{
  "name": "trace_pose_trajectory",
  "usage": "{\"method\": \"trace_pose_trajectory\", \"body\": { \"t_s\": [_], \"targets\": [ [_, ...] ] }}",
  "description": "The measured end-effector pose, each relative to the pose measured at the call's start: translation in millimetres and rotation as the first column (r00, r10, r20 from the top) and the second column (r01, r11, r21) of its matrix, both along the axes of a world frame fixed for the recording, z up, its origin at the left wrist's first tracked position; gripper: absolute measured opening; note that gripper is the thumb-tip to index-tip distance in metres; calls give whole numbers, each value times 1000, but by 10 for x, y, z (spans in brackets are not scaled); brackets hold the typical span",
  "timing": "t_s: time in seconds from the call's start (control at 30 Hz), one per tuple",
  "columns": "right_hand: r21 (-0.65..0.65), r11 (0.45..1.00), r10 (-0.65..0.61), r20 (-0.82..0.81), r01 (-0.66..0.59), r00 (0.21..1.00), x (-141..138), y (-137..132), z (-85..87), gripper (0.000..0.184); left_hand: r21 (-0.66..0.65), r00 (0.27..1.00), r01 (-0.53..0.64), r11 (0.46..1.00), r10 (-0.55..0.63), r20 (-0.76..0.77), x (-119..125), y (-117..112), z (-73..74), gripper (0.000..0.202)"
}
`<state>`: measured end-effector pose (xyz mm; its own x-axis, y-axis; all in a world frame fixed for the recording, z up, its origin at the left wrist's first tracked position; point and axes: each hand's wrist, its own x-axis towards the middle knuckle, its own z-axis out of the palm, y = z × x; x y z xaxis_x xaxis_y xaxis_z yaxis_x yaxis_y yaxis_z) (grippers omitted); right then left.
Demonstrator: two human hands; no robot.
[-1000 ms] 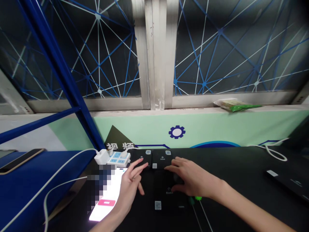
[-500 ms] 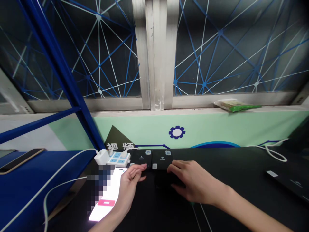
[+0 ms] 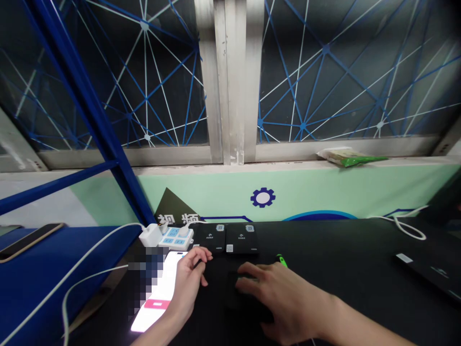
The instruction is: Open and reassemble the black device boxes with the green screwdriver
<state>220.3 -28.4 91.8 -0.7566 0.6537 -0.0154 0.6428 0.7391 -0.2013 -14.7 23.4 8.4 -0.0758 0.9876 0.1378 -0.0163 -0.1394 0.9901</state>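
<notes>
My right hand [image 3: 284, 298] reaches across the black tabletop, its fingers and thumb bent around a dark box-like thing [image 3: 245, 300] that barely stands out from the table. To the left, my left hand [image 3: 190, 274] hovers over the edge of a lit phone screen [image 3: 158, 293], fingers loosely curled and apart, with nothing in them. Just beyond the hands, two flat black boxes [image 3: 242, 239] with small white labels lie side by side. A bright green thing [image 3: 281, 261] pokes out behind my right hand, mostly hidden.
A white power strip [image 3: 176, 238] with plugged-in chargers and white cables sits at the back left. Another phone [image 3: 30, 241] rests on the blue surface. At the right lies a black flat box [image 3: 432, 274]. A green packet [image 3: 351, 157] lies on the window ledge.
My right hand has moved nearer to me and slightly left with the dark thing, uncovering the green thing. My left hand has drawn slightly left from the black boxes.
</notes>
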Motion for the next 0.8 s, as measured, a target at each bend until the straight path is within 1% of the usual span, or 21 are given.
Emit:
{"method": "trace_pose_trajectory", "body": {
  "t_s": [0.1,0.13,0.2,0.27,0.37,0.57,0.67,0.8],
  "targets": [
    [-12,1000,-11,64,12,998,-63,-43,-30,77,10,999,15,1000,-15,51,2,13,-14,8],
    [-26,1000,-14,87,16,996,-83,-53,-36,82,10,998,27,1000,-27,57,3,11,-11,6],
    [-55,998,-12,123,19,992,-119,-64,-55,87,14,996,54,998,-55,77,8,-2,2,6],
    [-68,998,-4,143,14,990,-148,-65,-90,89,20,992,78,997,-80,100,13,-25,20,7],
    [-51,999,-10,147,18,989,-181,-53,-176,91,37,985,97,995,-101,139,12,-54,43,7],
    [21,999,-30,95,28,995,-194,-10,-347,84,53,977,102,993,-110,182,-7,-60,54,10],
    [42,999,-29,57,27,998,-181,4,-392,84,44,976,101,994,-108,189,-8,-63,51,10],
    [41,999,-26,19,25,999,-172,10,-409,85,25,976,108,994,-111,187,-2,-66,42,11]
  ]
}}
